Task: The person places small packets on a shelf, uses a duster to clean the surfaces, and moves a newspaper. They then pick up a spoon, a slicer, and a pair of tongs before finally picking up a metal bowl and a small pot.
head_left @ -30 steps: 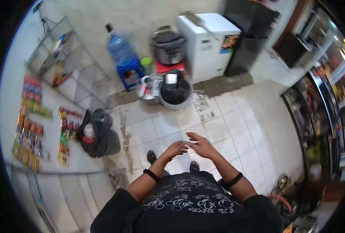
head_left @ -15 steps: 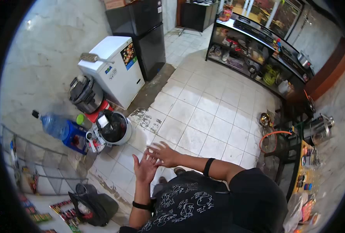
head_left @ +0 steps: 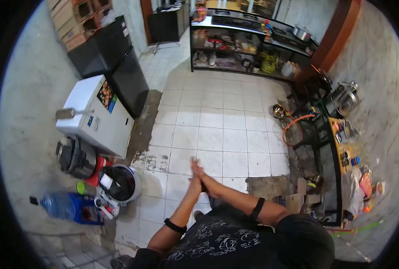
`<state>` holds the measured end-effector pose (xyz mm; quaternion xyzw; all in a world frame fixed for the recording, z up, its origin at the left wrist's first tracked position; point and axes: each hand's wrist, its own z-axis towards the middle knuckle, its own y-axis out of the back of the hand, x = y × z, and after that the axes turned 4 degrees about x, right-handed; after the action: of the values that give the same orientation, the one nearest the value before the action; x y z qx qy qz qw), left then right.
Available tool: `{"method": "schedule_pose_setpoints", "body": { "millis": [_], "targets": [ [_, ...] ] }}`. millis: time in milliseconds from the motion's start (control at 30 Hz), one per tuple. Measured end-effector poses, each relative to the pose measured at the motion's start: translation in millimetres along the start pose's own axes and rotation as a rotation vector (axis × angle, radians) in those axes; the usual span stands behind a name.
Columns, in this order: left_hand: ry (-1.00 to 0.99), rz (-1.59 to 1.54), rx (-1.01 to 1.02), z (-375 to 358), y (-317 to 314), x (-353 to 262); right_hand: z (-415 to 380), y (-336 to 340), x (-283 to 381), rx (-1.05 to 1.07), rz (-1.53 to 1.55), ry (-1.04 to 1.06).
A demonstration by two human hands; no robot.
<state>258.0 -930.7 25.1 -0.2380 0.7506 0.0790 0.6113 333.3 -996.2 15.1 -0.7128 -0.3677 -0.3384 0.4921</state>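
Observation:
My left hand [head_left: 194, 183] and my right hand [head_left: 208, 183] meet in front of my body, above the tiled floor. They touch palm to palm, with the fingers stretched out and somewhat blurred. Part of the left hand's fingers is hidden by the right. No object shows in either hand. A black band [head_left: 175, 225] circles my left forearm, and another black band [head_left: 257, 208] is on my right arm.
At left stand a white chest freezer [head_left: 91, 117], a dark fridge [head_left: 130, 78], a pressure cooker [head_left: 76, 157], a white bucket [head_left: 136, 188] and a water jug [head_left: 58, 205]. A stove shelf [head_left: 235, 47] is ahead. A cluttered table [head_left: 338, 179] and an orange hose [head_left: 293, 121] lie right.
The view has turned left-to-right, so the room's contents sit farther left. My hands have gone from overlapping with spread fingers to pressed together, palm to palm.

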Motion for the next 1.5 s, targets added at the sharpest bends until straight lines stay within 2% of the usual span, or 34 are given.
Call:
{"method": "schedule_pose_setpoints", "body": {
  "millis": [33,67,100,167,200,300,367,433,500,567,633,700,733,767,833,867,900,967,1000,1067,1100,1133,1167,1233,1300,1367,1433,1500],
  "targets": [
    [0.128,0.055,0.116,10,-10,-6,-3,12,7,-0.051,0.137,-0.024],
    [-0.110,0.028,0.188,19,-21,-12,-12,24,13,-0.032,0.229,0.061],
    [-0.131,0.110,0.308,33,-25,-1,-15,33,23,-0.092,0.207,0.061],
    [-0.189,0.361,0.404,48,-39,-11,-19,59,27,-0.118,0.199,0.109],
    [-0.173,0.220,0.473,60,-44,-11,-18,71,30,-0.136,0.182,0.137],
    [-0.155,0.262,0.528,99,-54,-6,-6,108,42,-0.251,0.200,0.088],
    [-0.168,0.365,0.558,136,-55,-6,11,143,41,-0.237,0.174,0.154],
    [-0.076,0.248,0.594,173,-61,-24,23,165,73,-0.229,0.101,0.125],
    [0.029,0.267,0.537,206,-69,-49,29,197,109,-0.246,0.048,0.092],
    [0.150,0.279,0.588,243,-72,-64,49,247,119,-0.411,-0.308,0.097],
    [0.083,0.217,0.564,280,-73,-63,66,300,141,-0.622,-0.493,0.092],
    [0.244,0.100,0.639,311,-74,-78,65,326,173,-0.696,-0.771,0.149],
    [0.252,0.065,0.533,323,-80,-81,66,337,184,-0.714,-0.926,0.227],
    [0.249,0.052,0.527,339,-82,-80,67,342,197,-0.704,-0.936,0.221],
    [0.338,-0.293,0.448,373,-85,-71,69,338,233,-0.530,-0.914,0.282],
    [0.352,-0.394,0.439,388,-88,-69,78,348,234,-0.489,-1.022,0.435],
    [0.353,-0.403,0.433,402,-91,-68,79,342,249,-0.446,-0.980,0.373],
    [0.518,-0.733,0.399,431,-96,-66,96,362,247,-0.400,-0.955,0.331],
    [0.543,-0.825,0.445,447,-101,-69,104,375,246,-0.395,-0.949,0.323],
    [0.576,-0.842,0.474,477,-108,-77,119,410,247,-0.504,-1.170,0.289],
    [0.610,-0.859,0.507,491,-111,-83,124,428,249,-0.503,-1.167,0.281],
    [0.547,-0.867,0.599,510,-109,-75,128,447,252,-0.555,-1.082,0.184],
    [0.550,-0.873,0.598,530,-108,-67,133,470,254,-0.607,-0.997,0.090],
    [0.569,-0.529,0.595,573,-108,-66,142,514,260,-0.656,-1.182,-0.004],
    [0.612,-0.499,0.621,620,-112,-76,150,556,274,-0.635,-1.078,-0.001],
    [0.660,-0.301,0.610,672,-121,-90,168,599,294,-0.617,-1.074,-0.043],
    [0.543,-0.179,0.597,721,-134,-108,186,622,321,-0.625,-1.084,-0.071],
    [0.416,-0.094,0.650,776,-140,-110,207,641,368,-0.599,-0.923,-0.214]
  ]
}}
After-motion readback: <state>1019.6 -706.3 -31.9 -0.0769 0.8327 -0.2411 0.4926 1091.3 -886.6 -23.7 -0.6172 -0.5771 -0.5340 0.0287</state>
